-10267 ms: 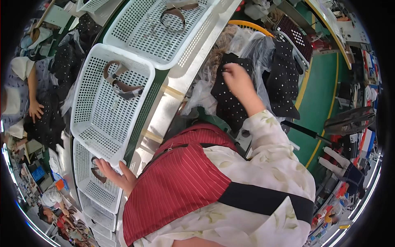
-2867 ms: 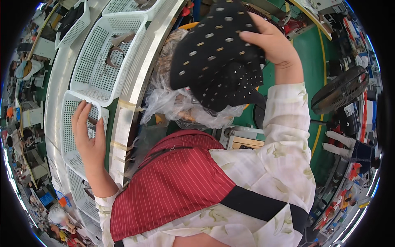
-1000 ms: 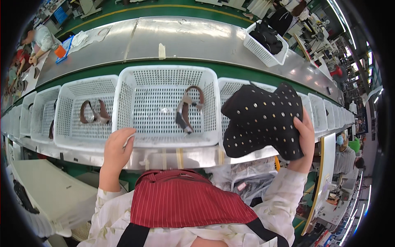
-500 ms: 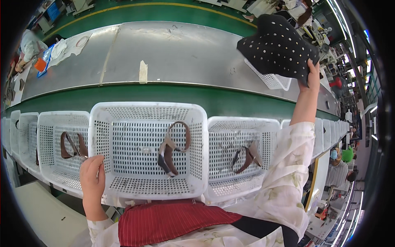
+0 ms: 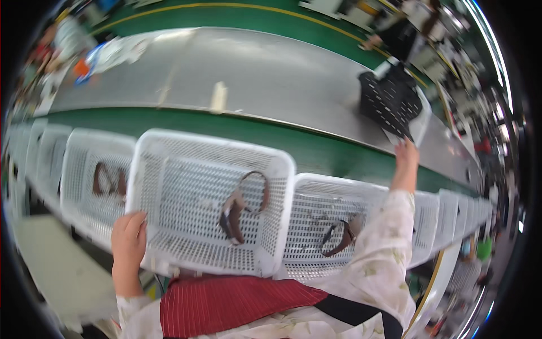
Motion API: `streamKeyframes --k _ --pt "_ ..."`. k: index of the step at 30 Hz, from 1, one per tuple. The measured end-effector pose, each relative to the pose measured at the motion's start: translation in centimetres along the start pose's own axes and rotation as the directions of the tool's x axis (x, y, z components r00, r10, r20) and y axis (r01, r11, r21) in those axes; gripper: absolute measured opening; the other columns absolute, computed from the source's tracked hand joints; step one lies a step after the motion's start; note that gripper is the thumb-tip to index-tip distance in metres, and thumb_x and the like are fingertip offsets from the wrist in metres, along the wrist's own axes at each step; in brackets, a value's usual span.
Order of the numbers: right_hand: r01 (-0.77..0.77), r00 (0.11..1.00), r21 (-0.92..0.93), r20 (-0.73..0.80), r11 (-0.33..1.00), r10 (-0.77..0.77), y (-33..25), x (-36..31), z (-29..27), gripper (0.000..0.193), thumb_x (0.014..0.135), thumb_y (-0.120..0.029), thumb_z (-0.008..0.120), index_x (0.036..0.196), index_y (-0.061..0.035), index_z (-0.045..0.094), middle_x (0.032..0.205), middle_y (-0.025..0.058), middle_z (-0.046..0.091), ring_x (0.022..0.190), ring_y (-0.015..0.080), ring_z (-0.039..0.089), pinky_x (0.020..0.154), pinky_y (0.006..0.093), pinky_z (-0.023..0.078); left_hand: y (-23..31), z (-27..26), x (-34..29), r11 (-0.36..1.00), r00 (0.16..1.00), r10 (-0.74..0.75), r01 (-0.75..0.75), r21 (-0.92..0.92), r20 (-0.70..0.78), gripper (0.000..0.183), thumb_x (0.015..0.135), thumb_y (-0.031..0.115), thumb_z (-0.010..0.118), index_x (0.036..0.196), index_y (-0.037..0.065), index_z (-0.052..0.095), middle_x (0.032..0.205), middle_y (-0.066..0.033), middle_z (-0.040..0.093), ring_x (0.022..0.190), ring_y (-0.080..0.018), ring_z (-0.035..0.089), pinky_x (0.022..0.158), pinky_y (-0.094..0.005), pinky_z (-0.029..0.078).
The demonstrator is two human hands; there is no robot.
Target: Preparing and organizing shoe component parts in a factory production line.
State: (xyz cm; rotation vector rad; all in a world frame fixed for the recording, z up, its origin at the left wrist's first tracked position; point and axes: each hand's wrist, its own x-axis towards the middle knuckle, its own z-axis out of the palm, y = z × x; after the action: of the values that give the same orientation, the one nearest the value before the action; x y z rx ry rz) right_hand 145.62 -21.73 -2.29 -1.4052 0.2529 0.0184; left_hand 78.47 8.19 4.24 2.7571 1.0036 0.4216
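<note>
My right hand (image 5: 407, 152) reaches out to the far right and pinches a corner of a floppy black sheet with white dots (image 5: 389, 100). The sheet lies over a small white basket (image 5: 419, 125) on the metal table and hides much of it. My left hand (image 5: 129, 240) is closed at the left rim of a large white perforated basket (image 5: 175, 186); its fingertips are partly hidden. Inside that basket rests a brown and dark looped strap-like piece (image 5: 232, 217), touched by neither hand.
More white baskets stand in a row, one at left (image 5: 79, 169) and one at right (image 5: 305, 226), with similar strap pieces inside. Beyond them runs a long metal table (image 5: 282, 73) with a strip of tape (image 5: 219, 97). Other people are at the far left and far right.
My right hand has lowered the dotted black sheet onto the small basket. The view has tilted and blurred. My left hand stays by the large basket's rim.
</note>
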Motion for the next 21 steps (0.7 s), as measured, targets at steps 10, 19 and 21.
streamKeyframes --k 10,19,21 --pt "0.125 0.851 -0.132 0.524 0.983 -0.037 -6.0 -20.2 0.5 0.046 0.092 -0.019 0.05 0.134 -0.0041 0.039 0.13 0.0113 0.048 0.12 0.0213 0.044 0.1 0.0339 0.032 -1.5 -6.8 -8.7 0.992 0.972 0.1 -0.113 -0.052 -0.211 0.02 0.073 0.006 0.057 0.093 0.008 0.058 0.095 -0.0075 0.059 0.087 -0.0274 0.059 0.073 -0.0386 0.048" --pt "0.458 0.601 -0.29 0.798 0.84 -0.052 -10.1 -45.7 -1.0 0.028 0.088 -0.011 0.056 0.112 0.0022 0.056 0.099 0.0122 0.061 0.087 0.0193 0.057 0.074 0.0297 0.046 -2.7 -12.1 -17.7 0.983 0.931 -0.133 0.08 -0.165 -0.339 0.018 0.076 0.01 0.06 0.093 0.012 0.058 0.079 -0.0052 0.054 0.073 -0.0253 0.059 0.061 -0.0374 0.048" --pt "0.48 0.567 -0.292 0.823 0.827 -0.039 -10.8 -49.3 -1.8 0.023 0.089 -0.007 0.053 0.11 0.001 0.057 0.096 0.0115 0.061 0.086 0.0188 0.056 0.075 0.0289 0.046 -3.7 -13.3 -19.5 0.989 0.911 -0.118 0.073 -0.127 -0.395 0.016 0.078 0.013 0.061 0.094 0.012 0.059 0.077 -0.0045 0.055 0.071 -0.0253 0.058 0.06 -0.0365 0.047"
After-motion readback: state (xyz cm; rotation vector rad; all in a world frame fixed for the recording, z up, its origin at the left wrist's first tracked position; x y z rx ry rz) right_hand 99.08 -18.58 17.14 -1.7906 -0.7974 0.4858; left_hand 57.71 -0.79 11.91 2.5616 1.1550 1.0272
